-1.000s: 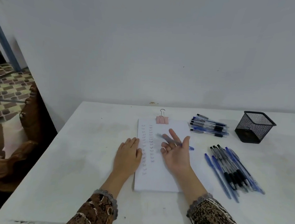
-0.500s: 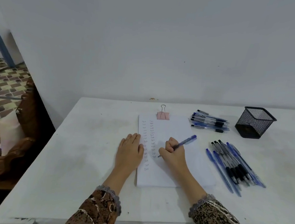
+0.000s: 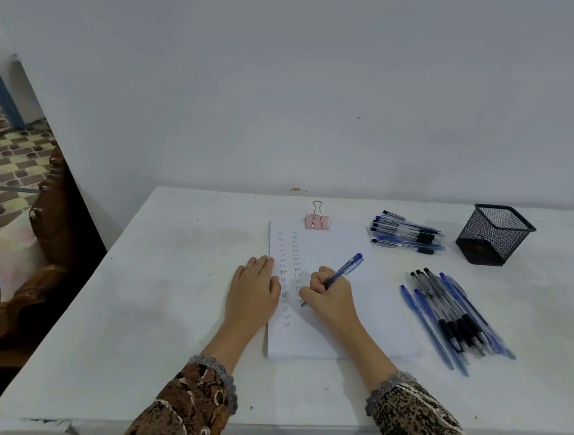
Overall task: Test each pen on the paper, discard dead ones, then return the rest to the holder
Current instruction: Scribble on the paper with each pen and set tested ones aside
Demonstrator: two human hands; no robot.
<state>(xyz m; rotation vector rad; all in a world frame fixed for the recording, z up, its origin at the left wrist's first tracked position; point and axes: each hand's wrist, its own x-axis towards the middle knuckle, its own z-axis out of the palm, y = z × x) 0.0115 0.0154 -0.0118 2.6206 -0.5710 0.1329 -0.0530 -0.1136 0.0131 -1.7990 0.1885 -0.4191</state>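
1. Right hand (image 3: 332, 298): its fingers (image 3: 318, 281) curl round a blue pen (image 3: 345, 268), whose tip meets the paper (image 3: 335, 324) just below them, beside 2 columns of test marks.
2. Left hand (image 3: 254, 290): fingers flat and straight, pressing the paper's left edge to the tabletop (image 3: 169, 294).
3. Technique: a short, steadily pressed stroke on bare paper would best show ink flow; a faint line probably means a dead pen.
4. Holder (image 3: 493, 235): well beyond the right fingers, past the near pen group (image 3: 456, 316) and far pen group (image 3: 407, 235).

Right hand (image 3: 332, 294) grips blue pen (image 3: 343, 269) on paper (image 3: 338, 245); left hand (image 3: 254, 292) rests flat.
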